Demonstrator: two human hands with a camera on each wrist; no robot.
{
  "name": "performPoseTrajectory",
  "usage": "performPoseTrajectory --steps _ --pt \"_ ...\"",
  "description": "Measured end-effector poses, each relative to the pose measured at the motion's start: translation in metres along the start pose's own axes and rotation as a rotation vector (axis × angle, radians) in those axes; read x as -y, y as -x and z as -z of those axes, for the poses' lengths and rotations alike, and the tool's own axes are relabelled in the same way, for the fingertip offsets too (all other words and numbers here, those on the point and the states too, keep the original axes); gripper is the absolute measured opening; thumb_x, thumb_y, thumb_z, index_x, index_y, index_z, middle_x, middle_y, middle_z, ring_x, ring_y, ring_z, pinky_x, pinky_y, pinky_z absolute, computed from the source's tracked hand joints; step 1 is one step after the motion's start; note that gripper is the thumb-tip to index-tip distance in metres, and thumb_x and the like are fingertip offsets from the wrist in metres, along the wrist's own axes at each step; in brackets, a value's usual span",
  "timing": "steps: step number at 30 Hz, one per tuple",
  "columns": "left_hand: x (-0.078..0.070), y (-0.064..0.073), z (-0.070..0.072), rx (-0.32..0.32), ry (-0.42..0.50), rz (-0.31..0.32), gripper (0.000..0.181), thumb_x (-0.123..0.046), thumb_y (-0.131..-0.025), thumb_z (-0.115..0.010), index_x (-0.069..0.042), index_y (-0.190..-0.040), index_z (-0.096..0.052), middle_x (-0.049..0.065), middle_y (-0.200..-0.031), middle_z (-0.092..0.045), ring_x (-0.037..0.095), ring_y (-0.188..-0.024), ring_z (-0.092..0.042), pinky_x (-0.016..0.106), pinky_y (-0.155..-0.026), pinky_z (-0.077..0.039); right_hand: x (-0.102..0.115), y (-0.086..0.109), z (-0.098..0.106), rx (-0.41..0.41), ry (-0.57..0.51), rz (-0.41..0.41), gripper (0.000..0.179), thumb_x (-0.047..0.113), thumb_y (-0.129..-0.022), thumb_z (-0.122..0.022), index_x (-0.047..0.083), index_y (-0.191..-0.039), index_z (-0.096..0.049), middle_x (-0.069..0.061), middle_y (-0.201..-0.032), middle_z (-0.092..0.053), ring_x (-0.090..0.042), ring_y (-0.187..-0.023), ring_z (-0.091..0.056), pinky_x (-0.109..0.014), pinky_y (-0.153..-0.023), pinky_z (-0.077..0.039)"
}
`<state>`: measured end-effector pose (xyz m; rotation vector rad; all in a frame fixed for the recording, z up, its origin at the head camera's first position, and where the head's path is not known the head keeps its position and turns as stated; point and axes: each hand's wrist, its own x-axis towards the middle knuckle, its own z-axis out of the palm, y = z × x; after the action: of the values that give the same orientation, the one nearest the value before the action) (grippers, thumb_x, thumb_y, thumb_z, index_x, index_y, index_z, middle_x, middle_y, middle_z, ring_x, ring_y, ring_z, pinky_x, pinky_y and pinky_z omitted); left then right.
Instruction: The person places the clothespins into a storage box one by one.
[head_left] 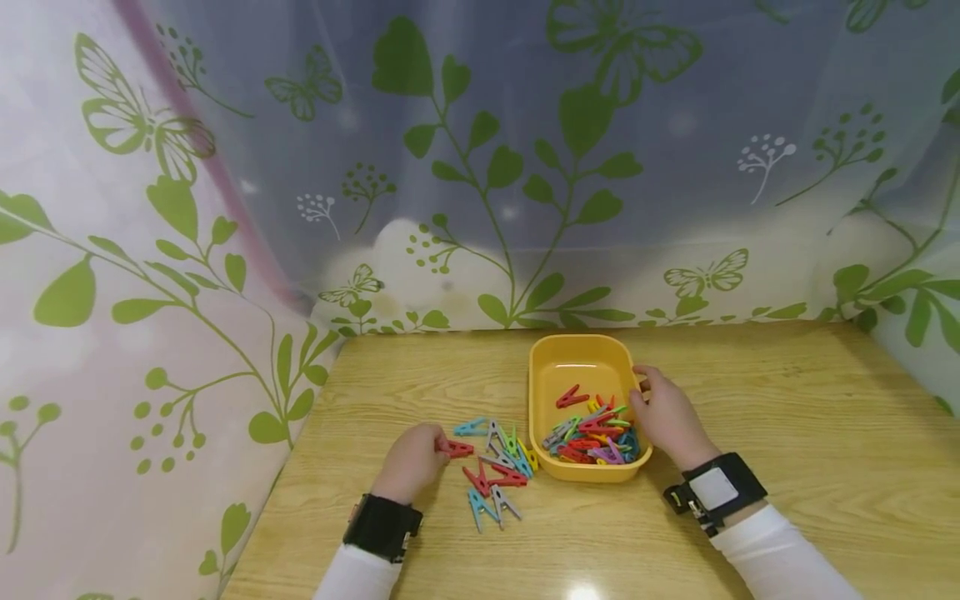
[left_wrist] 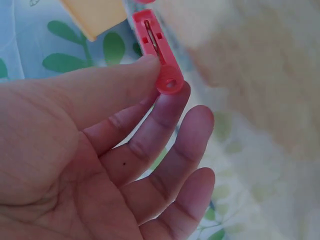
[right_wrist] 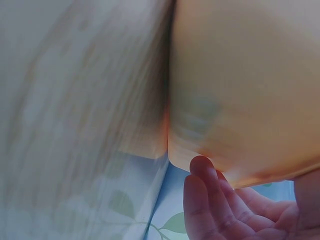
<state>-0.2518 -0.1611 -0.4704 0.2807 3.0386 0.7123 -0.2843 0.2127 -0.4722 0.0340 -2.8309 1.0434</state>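
Between thumb and fingertips my left hand pinches a red clothespin; its metal spring shows in the left wrist view. Just right of it, a loose group of clothespins lies on the table, among them a light blue clothespin, a grey clothespin and a red clothespin. My right hand holds the right side of a yellow plastic bin, thumb over the rim and fingers along the outer wall. Inside the bin, mixed-colour clothespins are heaped toward the near end.
The wood-grain table extends to both sides of the bin. Behind it and at the left hangs a curtain printed with green leaves and butterflies, meeting the table's back edge. Black bands are strapped on both wrists.
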Motion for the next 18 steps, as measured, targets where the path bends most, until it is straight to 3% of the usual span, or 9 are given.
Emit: performPoseTrajectory --steps 4,8,13,18 --pt "-0.006 0.004 0.012 -0.047 0.003 0.014 0.015 -0.002 -0.092 -0.072 -0.008 -0.080 -0.066 0.002 -0.076 -0.063 0.015 -0.067 -0.053 0.032 -0.064 -0.046 0.001 0.001 0.000 0.009 -0.005 -0.009 0.051 0.016 -0.107 -0.051 -0.009 -0.149 -0.040 -0.033 -0.124 -0.058 -0.030 -0.084 -0.061 -0.030 -0.060 -0.048" --pt "-0.022 0.007 0.023 -0.100 0.008 0.011 0.011 -0.005 -0.097 -0.070 -0.009 -0.087 -0.067 0.001 -0.079 -0.063 0.013 -0.068 -0.054 0.031 -0.064 -0.046 0.000 0.003 0.000 0.014 0.001 -0.004 0.051 0.015 -0.106 -0.051 -0.010 -0.149 -0.041 -0.034 -0.124 -0.059 -0.030 -0.086 -0.062 -0.031 -0.062 -0.049" --pt "-0.057 0.006 0.027 -0.162 0.031 -0.106 0.005 -0.010 -0.098 -0.070 -0.008 -0.094 -0.069 0.002 -0.087 -0.065 0.012 -0.072 -0.056 0.028 -0.065 -0.047 0.001 0.003 0.002 0.013 -0.003 0.000 0.050 0.015 -0.106 -0.050 -0.010 -0.149 -0.041 -0.035 -0.125 -0.059 -0.030 -0.084 -0.062 -0.031 -0.061 -0.048" --pt "-0.095 0.007 0.018 -0.165 0.051 -0.213 0.004 -0.011 -0.099 -0.070 -0.008 -0.100 -0.069 0.003 -0.093 -0.065 0.012 -0.075 -0.056 0.025 -0.067 -0.048 0.002 0.002 0.002 0.006 -0.004 0.008 0.050 0.014 -0.106 -0.050 -0.010 -0.148 -0.041 -0.035 -0.124 -0.059 -0.028 -0.081 -0.060 -0.031 -0.061 -0.047"
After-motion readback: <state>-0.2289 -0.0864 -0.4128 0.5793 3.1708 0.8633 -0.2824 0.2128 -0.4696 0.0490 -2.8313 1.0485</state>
